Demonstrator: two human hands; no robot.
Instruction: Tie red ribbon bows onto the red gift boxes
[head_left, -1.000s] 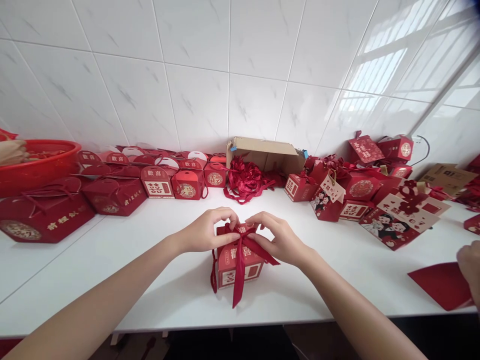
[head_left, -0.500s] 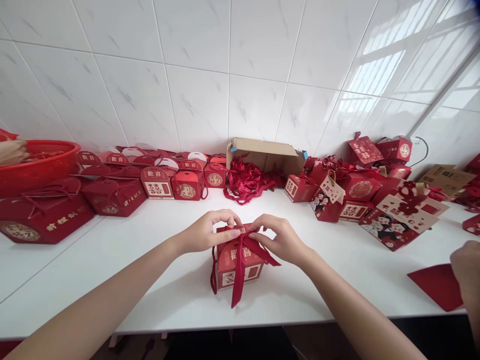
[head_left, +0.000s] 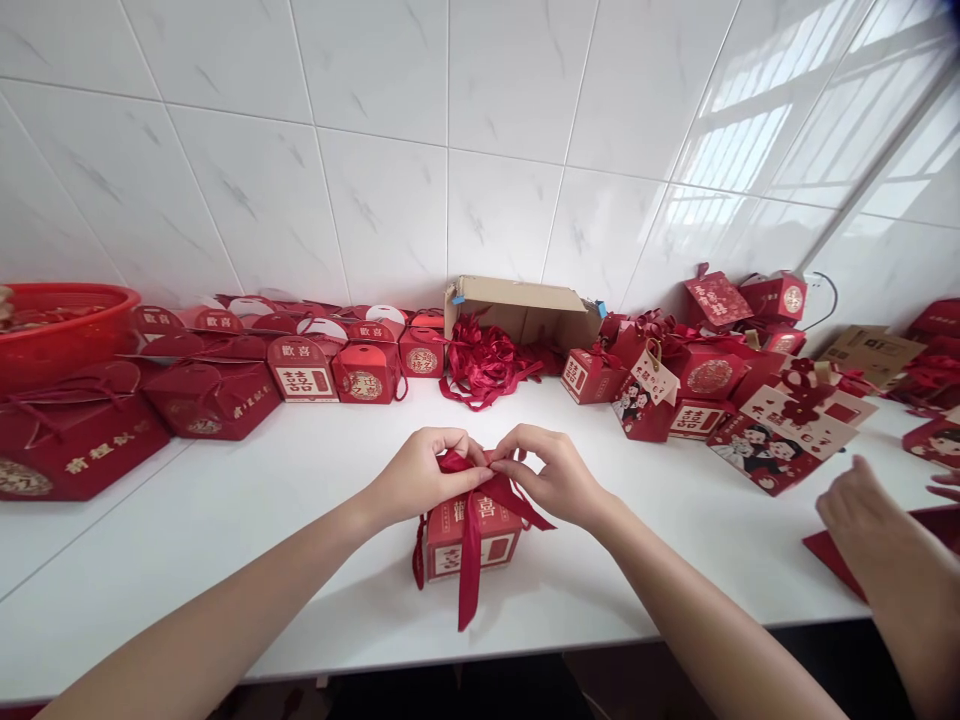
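Note:
A small red gift box [head_left: 480, 535] with gold and white lettering stands on the white table in front of me. Dark red ribbon [head_left: 469, 570] crosses its top, one tail hanging down the front and another reaching to the right. My left hand [head_left: 431, 475] pinches the ribbon between thumb and fingers at the top left of the box. From the other side, my right hand [head_left: 547, 470] pinches it too, its fingertips almost meeting those of the left. The fingers partly hide the knot. A twisted red cord [head_left: 418, 550] hangs at the box's left side.
A cardboard box [head_left: 525, 300] with loose red ribbons [head_left: 484, 365] stands by the wall. Several red boxes [head_left: 210, 395] line the left, beside a red basin [head_left: 67, 325]. More decorated boxes [head_left: 780, 440] crowd the right. Another person's hand [head_left: 862, 510] is over red card at right.
Both my hands have drawn closer together at the ribbon, and a ribbon loop now shows by my left fingers. The other person's hand has reached further in from the right.

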